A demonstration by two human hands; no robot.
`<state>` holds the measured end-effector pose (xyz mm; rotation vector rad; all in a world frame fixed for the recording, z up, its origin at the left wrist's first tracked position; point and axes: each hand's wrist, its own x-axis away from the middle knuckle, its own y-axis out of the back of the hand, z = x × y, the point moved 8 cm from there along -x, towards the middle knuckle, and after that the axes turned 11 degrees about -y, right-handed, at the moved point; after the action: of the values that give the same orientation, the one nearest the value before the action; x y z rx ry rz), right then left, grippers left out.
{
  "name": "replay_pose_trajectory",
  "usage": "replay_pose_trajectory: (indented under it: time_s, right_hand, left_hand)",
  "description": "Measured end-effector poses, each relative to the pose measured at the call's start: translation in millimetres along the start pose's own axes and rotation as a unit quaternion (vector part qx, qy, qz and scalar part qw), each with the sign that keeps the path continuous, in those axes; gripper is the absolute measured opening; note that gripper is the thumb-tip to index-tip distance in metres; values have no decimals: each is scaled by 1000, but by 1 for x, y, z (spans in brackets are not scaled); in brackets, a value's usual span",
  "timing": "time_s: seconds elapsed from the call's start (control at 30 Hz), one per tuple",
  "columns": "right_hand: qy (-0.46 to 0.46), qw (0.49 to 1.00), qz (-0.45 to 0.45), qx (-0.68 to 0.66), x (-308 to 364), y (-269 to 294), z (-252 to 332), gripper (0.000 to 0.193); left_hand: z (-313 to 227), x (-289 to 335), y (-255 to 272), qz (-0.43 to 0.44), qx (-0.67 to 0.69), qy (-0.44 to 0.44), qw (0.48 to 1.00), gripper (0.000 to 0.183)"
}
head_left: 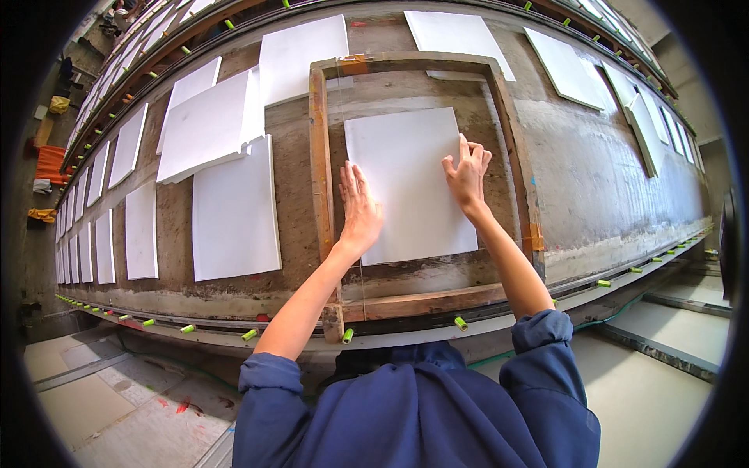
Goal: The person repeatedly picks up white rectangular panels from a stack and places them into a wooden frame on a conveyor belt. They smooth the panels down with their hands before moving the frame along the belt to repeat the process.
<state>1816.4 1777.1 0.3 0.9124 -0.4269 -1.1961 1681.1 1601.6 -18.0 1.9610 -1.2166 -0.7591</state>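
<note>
A white rectangular sheet (409, 191) lies flat inside a worn wooden frame (320, 156) on the long brown table. My left hand (360, 207) rests along the sheet's left edge, its fingers stretched out and close together, holding nothing. At the opposite edge, near the upper right corner, my right hand (468, 175) touches the sheet with its fingers bent and the thumb spread apart. A thin line runs down the frame's left side, next to my left hand. Orange-brown tape (534, 239) wraps part of the frame's right bar.
More white sheets (236, 210) lie in rows left of the frame, some overlapping in a stack (207, 129). Others (563, 69) lie at the far right. Green pegs (460, 323) line the table's near rail (406, 338). A parallel table with sheets runs behind.
</note>
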Motion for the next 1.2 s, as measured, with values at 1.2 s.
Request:
replay_pose_trajectory:
  time_s: [1.2]
  right_hand:
    - [161,973,-20,163,-6,-32,40,54]
  left_hand:
    - [8,-67,8,-101,-174,-79,976,100]
